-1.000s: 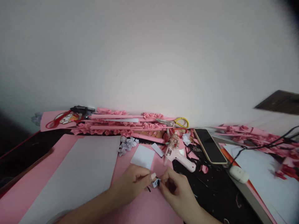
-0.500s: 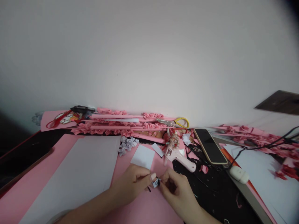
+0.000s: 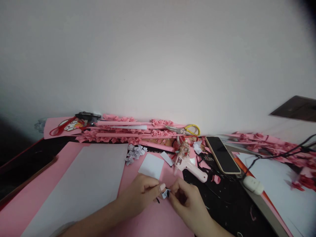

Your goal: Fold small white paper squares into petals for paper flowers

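Observation:
A small folded white paper piece (image 3: 165, 194) is pinched between my two hands, low in the middle of the view. My left hand (image 3: 140, 194) is closed, thumb and forefinger at the paper's left side. A thin black stick-like thing (image 3: 158, 200) pokes out beneath those fingers; its kind is unclear. On the other side my right hand (image 3: 187, 199) is closed on the paper's edge, with a dark bit by its fingertips. Just beyond lie a white paper square (image 3: 151, 165), a white strip (image 3: 167, 158) and a cluster of folded white paper flowers (image 3: 135, 154).
A white glue gun (image 3: 192, 168) rests ahead of my right hand. Yellow-handled scissors (image 3: 191, 129) lie on pink paper flower stems (image 3: 118, 135) along the wall. Right of these are a phone (image 3: 223, 154), a white earbud case (image 3: 253, 185) and black cables. Large white sheets (image 3: 81, 184) cover the left.
Almost nothing differs. Both hands keep the same hold on the folded paper, and the whole view has shifted very slightly.

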`<action>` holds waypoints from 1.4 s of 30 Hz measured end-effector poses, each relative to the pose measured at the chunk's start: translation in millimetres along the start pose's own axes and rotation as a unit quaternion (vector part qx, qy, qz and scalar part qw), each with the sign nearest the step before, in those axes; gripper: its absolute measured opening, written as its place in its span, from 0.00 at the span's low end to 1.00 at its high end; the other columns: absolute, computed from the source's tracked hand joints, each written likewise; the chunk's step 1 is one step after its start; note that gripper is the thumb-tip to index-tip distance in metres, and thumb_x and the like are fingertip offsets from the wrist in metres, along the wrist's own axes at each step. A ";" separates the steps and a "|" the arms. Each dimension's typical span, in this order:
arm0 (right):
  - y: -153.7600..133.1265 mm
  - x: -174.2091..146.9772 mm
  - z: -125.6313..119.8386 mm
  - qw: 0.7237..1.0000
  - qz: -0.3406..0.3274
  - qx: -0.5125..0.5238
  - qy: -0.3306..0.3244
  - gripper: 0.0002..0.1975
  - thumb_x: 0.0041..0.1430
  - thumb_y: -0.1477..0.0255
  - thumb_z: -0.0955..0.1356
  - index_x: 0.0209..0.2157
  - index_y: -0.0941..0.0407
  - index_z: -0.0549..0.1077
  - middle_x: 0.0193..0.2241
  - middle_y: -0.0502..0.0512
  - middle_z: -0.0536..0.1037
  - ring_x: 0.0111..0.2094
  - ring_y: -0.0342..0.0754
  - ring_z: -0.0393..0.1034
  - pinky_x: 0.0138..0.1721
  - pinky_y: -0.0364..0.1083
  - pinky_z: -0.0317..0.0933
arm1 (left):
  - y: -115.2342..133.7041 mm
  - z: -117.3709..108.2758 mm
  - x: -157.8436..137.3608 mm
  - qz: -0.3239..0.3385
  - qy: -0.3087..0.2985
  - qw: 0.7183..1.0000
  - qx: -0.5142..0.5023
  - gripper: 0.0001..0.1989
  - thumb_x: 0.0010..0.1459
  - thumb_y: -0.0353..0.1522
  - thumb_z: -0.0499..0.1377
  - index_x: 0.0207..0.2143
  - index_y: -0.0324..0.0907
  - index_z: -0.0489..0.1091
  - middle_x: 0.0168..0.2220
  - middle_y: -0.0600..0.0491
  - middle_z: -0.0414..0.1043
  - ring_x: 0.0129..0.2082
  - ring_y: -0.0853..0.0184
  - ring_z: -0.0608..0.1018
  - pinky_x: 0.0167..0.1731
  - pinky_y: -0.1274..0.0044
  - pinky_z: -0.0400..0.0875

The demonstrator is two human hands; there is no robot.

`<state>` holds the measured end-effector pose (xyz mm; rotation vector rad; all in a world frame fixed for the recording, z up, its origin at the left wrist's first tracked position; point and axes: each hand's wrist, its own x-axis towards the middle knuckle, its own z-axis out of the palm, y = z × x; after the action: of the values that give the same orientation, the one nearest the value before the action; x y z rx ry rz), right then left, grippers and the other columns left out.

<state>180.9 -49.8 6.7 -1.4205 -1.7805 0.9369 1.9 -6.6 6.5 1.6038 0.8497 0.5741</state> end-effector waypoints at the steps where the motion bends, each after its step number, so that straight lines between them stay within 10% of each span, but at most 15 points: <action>1: 0.1 0.0 0.0 1.000 0.000 0.000 0.001 0.07 0.53 0.76 0.62 0.23 0.56 0.61 0.17 0.44 0.59 0.18 0.40 0.52 0.20 0.39 0.47 | 0.0 0.0 -0.2 0.000 -0.001 1.000 0.001 0.23 0.60 0.41 0.51 0.24 0.35 0.75 0.22 0.49 0.75 0.25 0.67 0.76 0.27 0.80 0.69; 42: 2.9 2.9 -3.4 0.999 0.007 0.040 0.003 0.01 0.56 0.75 0.64 0.31 0.57 0.67 0.20 0.46 0.67 0.20 0.41 0.60 0.22 0.39 0.54 | 3.4 2.9 1.8 -0.048 0.022 0.994 -0.098 0.10 0.55 0.36 0.58 0.35 0.38 0.73 0.30 0.51 0.76 0.31 0.67 0.77 0.30 0.78 0.72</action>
<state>184.7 -46.1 6.2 -1.3856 -1.7126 0.9980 5.9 -7.2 9.1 1.3687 0.8705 0.6062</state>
